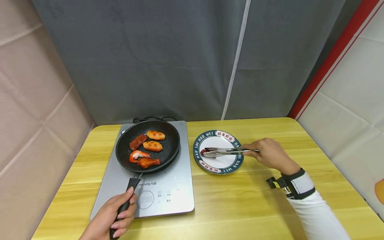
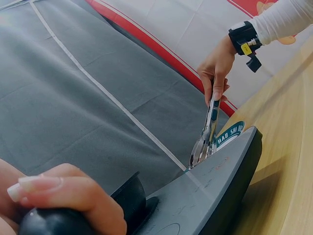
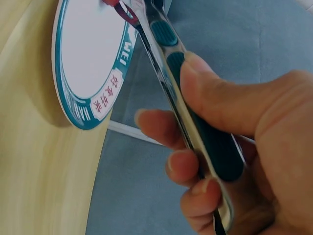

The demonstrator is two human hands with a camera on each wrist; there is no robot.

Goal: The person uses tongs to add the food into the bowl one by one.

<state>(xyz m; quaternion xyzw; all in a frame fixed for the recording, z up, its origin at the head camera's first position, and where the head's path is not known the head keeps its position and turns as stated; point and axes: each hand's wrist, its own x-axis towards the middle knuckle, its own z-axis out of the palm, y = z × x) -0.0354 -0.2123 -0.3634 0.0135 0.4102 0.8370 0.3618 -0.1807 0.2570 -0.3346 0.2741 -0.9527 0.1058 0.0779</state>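
Observation:
In the head view my left hand (image 1: 115,213) grips the black handle of a frying pan (image 1: 171,156) over the left part of the table. The pan holds two browned chicken wings (image 1: 152,146), a dark reddish-brown piece of meat (image 1: 138,142), a shrimp (image 1: 137,155) and a small drumstick (image 1: 149,162). My right hand (image 1: 270,155) holds metal tongs (image 1: 225,151) with dark green grips, thumb on one arm and fingers round the other. Their tips are at a dark red piece of food (image 1: 203,152) on the left of a white plate (image 1: 223,161); the tips partly hide it.
A silver induction cooktop (image 1: 180,200) lies under the pan, with a black cord (image 1: 154,117) behind it. The wooden table (image 1: 234,206) meets a grey curtain (image 1: 168,66) at the back. Pale cloth walls stand left and right.

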